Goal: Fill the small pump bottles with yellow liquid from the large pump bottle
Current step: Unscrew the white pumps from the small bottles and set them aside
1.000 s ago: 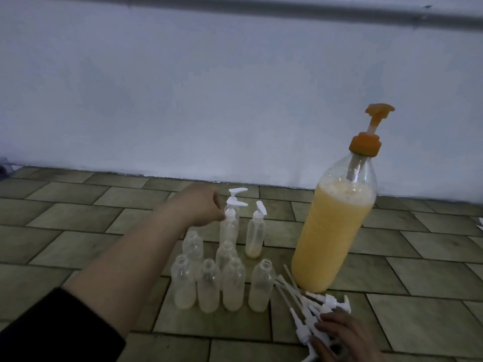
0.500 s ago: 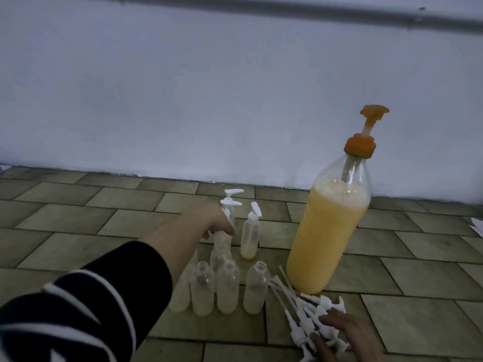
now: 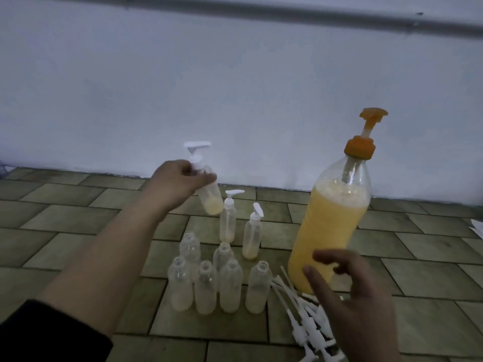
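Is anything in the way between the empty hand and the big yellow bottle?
Nothing visible. The right hand, open, hovers just in front of the large pump bottle. The loose white pumps lie below on the floor, out of the way.

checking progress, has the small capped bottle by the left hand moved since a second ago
Yes. The left hand has lifted the capped bottle off the floor; it now hangs tilted above the two capped bottles still standing there.

Single head view, looking forward-down at tiled floor [image 3: 78,231], wall [image 3: 183,87] behind.
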{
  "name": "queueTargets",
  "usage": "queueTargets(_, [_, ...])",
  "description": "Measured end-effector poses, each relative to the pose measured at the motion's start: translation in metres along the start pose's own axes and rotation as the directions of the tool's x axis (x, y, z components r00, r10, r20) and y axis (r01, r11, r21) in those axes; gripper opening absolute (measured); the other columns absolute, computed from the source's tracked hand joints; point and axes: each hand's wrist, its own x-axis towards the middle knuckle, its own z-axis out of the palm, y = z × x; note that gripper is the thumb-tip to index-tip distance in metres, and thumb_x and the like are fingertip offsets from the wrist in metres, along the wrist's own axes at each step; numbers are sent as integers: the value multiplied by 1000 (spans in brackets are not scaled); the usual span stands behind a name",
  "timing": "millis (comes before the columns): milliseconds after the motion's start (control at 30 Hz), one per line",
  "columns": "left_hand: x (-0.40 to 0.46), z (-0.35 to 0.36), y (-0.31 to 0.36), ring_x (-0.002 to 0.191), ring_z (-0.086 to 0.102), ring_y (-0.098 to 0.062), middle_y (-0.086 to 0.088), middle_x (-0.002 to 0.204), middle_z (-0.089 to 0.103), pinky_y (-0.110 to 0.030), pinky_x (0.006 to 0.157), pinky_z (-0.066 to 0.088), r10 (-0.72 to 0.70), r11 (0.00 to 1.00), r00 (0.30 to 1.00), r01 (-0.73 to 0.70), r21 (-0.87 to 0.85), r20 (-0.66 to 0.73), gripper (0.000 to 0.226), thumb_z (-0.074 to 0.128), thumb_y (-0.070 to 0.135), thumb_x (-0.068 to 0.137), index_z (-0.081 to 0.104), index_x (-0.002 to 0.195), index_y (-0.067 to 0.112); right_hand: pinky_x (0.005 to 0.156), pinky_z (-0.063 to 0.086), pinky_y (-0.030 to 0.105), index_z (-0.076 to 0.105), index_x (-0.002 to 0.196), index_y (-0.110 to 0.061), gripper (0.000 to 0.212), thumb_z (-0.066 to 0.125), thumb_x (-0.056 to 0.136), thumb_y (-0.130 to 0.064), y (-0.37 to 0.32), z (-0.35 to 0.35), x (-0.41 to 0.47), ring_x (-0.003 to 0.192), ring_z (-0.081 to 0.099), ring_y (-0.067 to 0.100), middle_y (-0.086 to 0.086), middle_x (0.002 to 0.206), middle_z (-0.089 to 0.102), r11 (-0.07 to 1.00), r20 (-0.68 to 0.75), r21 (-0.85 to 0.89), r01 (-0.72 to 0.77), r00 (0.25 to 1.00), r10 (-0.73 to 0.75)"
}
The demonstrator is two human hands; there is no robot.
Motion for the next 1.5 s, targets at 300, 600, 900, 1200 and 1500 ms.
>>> queueTargets(300, [-50,26,20,90,63,-18,1,94,60,-35,82,55,99,918,992,-62,-391,75,30,44,40,95,47,115,17,71,50,12,68,99,-31,18,69,81,-34,-77,27,96,86,64,0,-12,91,70,882,227,390,-264,956,186])
queueTargets(600, [-63,27,26,93,57,1,10,105,59,-17,77,47,233,972,963,-234,-8,136,34,62,23,88,51,119,24,78,56,29,72,88,-18,31,85,64,-31,-80,58,104,81,69,8,-5,81,72,837,212,363,-408,911,352])
queueTargets(900, [-68,18,26,100,62,-2,10,104,68,-31,98,47,139,969,959,-80,-233,247,28,60,13,88,56,113,26,77,46,23,57,124,-15,43,68,83,-6,-78,43,111,93,64,7,-1,96,73,668,426,506,-546,831,357])
queueTargets(1200, [-64,15,34,105,62,-6,8,109,68,-35,99,47,191,957,969,-149,-248,155,34,66,12,84,59,114,26,69,44,16,48,133,-23,78,82,63,-16,-75,31,117,97,67,10,-1,103,72,734,364,507,-452,884,293])
queueTargets(1500, [-52,18,26,97,55,7,21,104,61,-14,77,43,214,977,957,-214,-21,195,39,73,26,78,56,112,34,73,54,17,59,113,-21,49,77,70,-5,-84,12,115,85,70,9,4,90,73,800,103,562,-209,978,183])
